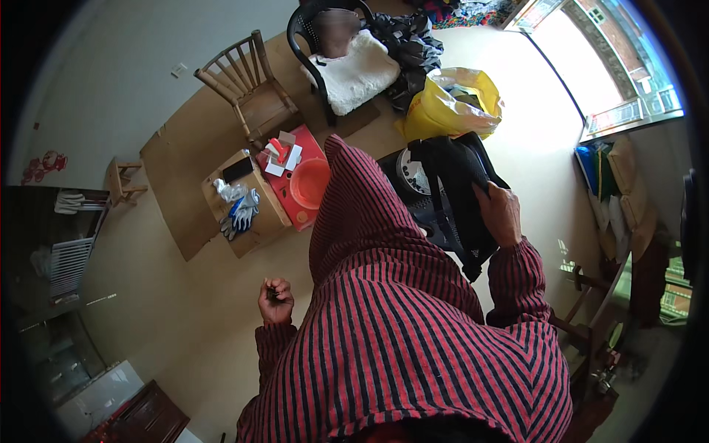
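The right hand's grip [501,213] holds the black bag [470,177], the left hand [278,306] a dark thing [272,294], and tugging could tip the tub [401,161] beside the bag.

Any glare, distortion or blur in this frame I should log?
Head view: glare blows out the window, and the fisheye bends its frame; head view: a patch above the white cushion is blurred; head view: the right hand on the black bag reads clearly.
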A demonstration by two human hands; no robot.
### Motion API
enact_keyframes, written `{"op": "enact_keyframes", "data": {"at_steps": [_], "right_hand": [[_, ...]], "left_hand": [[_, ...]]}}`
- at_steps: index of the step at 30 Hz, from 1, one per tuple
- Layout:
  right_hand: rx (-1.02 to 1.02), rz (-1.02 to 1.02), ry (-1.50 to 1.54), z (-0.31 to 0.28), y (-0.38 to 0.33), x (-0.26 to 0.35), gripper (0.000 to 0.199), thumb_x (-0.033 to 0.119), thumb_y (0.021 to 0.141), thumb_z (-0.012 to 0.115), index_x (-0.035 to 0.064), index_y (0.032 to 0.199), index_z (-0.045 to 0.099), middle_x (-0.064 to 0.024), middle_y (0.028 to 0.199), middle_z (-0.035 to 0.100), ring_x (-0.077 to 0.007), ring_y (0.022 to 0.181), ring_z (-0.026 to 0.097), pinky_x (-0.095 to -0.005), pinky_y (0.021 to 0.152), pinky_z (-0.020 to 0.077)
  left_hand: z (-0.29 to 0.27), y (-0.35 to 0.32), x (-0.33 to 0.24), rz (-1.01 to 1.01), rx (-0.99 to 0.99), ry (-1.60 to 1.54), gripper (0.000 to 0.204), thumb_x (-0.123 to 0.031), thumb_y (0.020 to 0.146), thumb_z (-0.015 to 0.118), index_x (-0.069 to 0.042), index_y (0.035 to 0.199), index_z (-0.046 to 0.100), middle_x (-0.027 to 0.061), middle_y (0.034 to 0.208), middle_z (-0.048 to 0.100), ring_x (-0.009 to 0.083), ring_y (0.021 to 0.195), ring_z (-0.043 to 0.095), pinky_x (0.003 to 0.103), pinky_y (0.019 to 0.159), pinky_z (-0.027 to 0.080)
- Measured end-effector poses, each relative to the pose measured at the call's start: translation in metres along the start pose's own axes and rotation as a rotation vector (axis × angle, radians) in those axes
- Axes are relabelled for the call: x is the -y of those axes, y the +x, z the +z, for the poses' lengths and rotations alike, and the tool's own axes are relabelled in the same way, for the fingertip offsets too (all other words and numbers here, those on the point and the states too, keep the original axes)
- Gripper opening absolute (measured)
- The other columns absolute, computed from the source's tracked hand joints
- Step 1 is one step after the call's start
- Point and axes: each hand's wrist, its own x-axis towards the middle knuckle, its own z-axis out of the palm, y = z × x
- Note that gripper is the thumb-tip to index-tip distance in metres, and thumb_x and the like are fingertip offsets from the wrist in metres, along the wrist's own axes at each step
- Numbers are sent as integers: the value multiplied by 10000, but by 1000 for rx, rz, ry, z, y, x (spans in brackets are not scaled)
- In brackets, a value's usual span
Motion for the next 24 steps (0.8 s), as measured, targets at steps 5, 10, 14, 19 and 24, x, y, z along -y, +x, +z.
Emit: {"op": "enact_keyframes", "data": {"at_steps": [5, 10, 14, 19, 24], "right_hand": [[-4, -9, -24, -2, 21, -1, 379, 321, 873, 565, -15, 699, 582, -241, 641, 563, -404, 644, 583, -462, 574, 437], [46, -28, -26, 9, 69, -8, 376, 327, 865, 571, -11, 701, 588, -240, 649, 567, -406, 657, 583, -469, 590, 440], [45, -77, -15, 36, 135, -23, 375, 338, 852, 582, -2, 694, 590, -227, 639, 571, -399, 649, 585, -472, 584, 445], [72, -133, 12, 64, 247, -39, 364, 348, 833, 597, 17, 681, 584, -203, 616, 574, -384, 618, 589, -475, 565, 451], [154, -216, -24, 103, 392, -48, 339, 329, 826, 605, 24, 682, 565, -195, 607, 573, -376, 616, 591, -471, 556, 449]], "left_hand": [[26, 24, 2, -19, 132, 64, 227, -214, 967, 440, -45, 877, 562, 64, 878, 537, 172, 819, 492, 282, 644, 478], [40, 54, 3, 66, 85, 80, 169, -166, 947, 446, -49, 969, 566, 60, 954, 523, 191, 840, 490, 300, 676, 481], [52, 90, 2, 125, 46, 22, 182, -126, 943, 436, -45, 1038, 568, 74, 986, 524, 209, 909, 500, 319, 761, 484], [79, 174, 10, 233, -111, -73, 206, -67, 925, 429, -32, 1078, 562, 87, 998, 524, 216, 934, 497, 327, 813, 476], [128, 336, 30, 153, 19, -62, 224, -52, 906, 428, -12, 1088, 552, 96, 969, 516, 207, 866, 489, 320, 765, 475]]}}
